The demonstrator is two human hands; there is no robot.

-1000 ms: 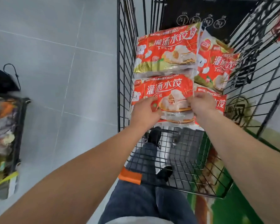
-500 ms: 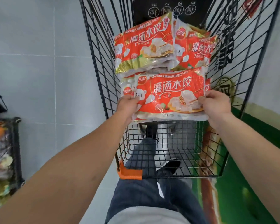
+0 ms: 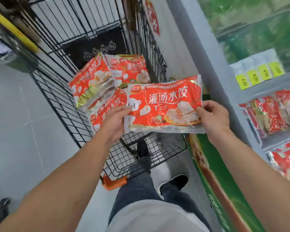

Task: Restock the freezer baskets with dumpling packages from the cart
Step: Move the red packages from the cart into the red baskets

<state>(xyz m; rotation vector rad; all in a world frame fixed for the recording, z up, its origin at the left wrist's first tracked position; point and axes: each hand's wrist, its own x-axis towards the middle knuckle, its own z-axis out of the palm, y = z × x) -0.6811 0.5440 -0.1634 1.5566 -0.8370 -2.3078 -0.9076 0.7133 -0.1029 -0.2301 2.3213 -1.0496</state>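
Left hand and right hand each pinch one end of dumpling pkg, held flat above cart, freezer just right of cart. Risk: slick film may be dropped if either pinch slips.

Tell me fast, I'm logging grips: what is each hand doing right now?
Left hand: grips the left edge of the dumpling package.
Right hand: grips the same package's right edge.

A shop: wire cart, price-tagged freezer.
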